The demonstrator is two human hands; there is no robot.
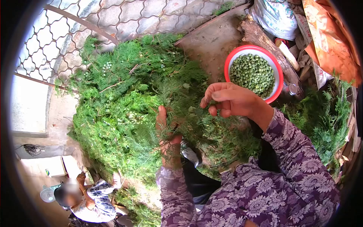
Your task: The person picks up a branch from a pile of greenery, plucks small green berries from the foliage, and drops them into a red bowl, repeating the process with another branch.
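My left hand [169,138] is closed around a feathery cypress sprig [145,145], whose flat green foliage covers part of the fingers and wrist. To the right of it, my right hand [236,101] hangs in the air beside more foliage, its fingers curled inward. What lies inside those fingers, if anything, is hidden. Just behind the right hand stands a red-rimmed white basin [279,77], filled with small green seed cones [252,72]. In front of both hands spreads a large heap of cut cypress branches [121,98], with pale cones among the leaves.
A wire mesh panel [124,15] runs along the far side. A log [261,32], a white sack [278,19] and orange sheeting [329,38] lie beyond the basin. More greenery [325,121] is at right. Another person [92,200] sits at lower left.
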